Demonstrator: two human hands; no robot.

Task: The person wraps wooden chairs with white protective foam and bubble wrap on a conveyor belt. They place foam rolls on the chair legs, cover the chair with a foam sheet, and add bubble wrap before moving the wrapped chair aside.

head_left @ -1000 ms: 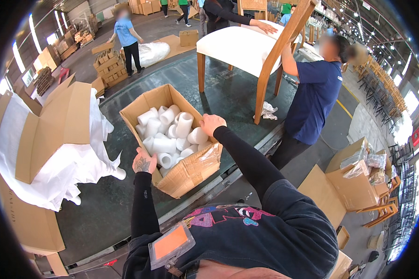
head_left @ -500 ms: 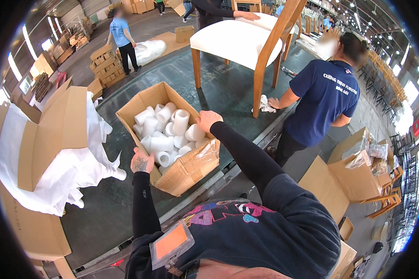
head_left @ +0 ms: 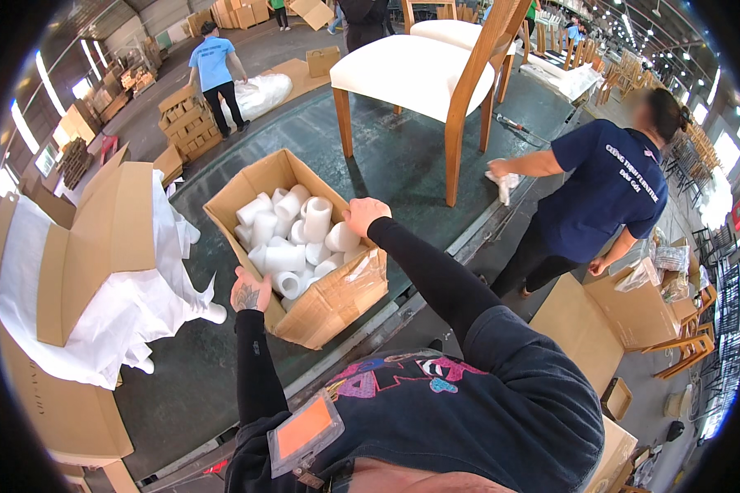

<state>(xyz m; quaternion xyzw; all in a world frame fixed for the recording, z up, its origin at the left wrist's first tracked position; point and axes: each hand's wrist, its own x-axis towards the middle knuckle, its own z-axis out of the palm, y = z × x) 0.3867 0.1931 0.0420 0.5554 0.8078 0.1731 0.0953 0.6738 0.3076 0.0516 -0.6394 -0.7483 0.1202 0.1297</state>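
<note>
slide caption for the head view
Left hand and right hand grip an open brown cardboard box of short white tubes near a white-seated wooden chair.

Bright, mixed light. Narrow white window strips (head_left: 48,76), far left, blown out; small white ceiling lamps (head_left: 627,29), far right, glare. White upholstered seat (head_left: 411,74) of brown wooden chair (head_left: 455,156) near clipping; faint leg shadow on smooth dark-green tabletop (head_left: 411,168). White cylindrical foam tubes (head_left: 317,218) in open brown cardboard box (head_left: 330,304) crisp, softly shaded. Straight edges bow; black rim, blue-fringed right.
</note>
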